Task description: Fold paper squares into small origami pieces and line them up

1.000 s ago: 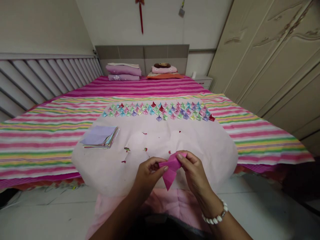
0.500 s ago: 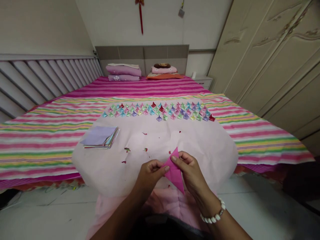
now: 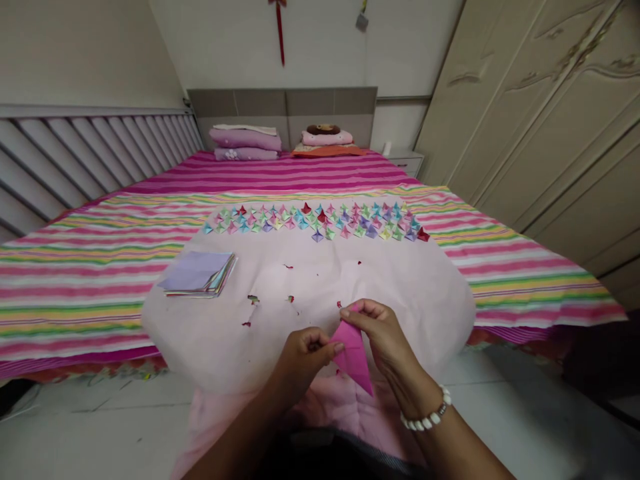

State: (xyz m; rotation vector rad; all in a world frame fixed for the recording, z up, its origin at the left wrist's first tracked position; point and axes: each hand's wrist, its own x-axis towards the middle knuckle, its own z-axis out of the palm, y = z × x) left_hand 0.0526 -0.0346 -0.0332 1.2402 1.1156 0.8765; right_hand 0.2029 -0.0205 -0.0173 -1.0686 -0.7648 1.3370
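A bright pink sheet of origami paper (image 3: pixel 354 357), folded into a pointed shape with creases, is held between both hands above the near edge of the pale pink cloth. My left hand (image 3: pixel 306 357) pinches its left corner between thumb and finger. At the upper part, my right hand (image 3: pixel 376 327) grips the paper, thumb on top and fingers behind; a white bead bracelet (image 3: pixel 427 417) is on that wrist. Farther off, several small folded paper pieces (image 3: pixel 317 235) in many colours stand in rows. To the left lies a stack of square paper (image 3: pixel 197 272), lilac on top.
The pale pink cloth (image 3: pixel 200 347) covers the near end of a striped bed (image 3: pixel 65 267). Folded bedding (image 3: pixel 246 139) sits by the headboard (image 3: pixel 240 103). A slatted rail (image 3: pixel 100 143) runs along the left, and a cream wardrobe (image 3: pixel 525 120) stands at the right.
My right hand has shifted its grip, with the thumb now over the paper's top corner. The paper's upper point no longer sticks up, and my left hand has moved slightly down.
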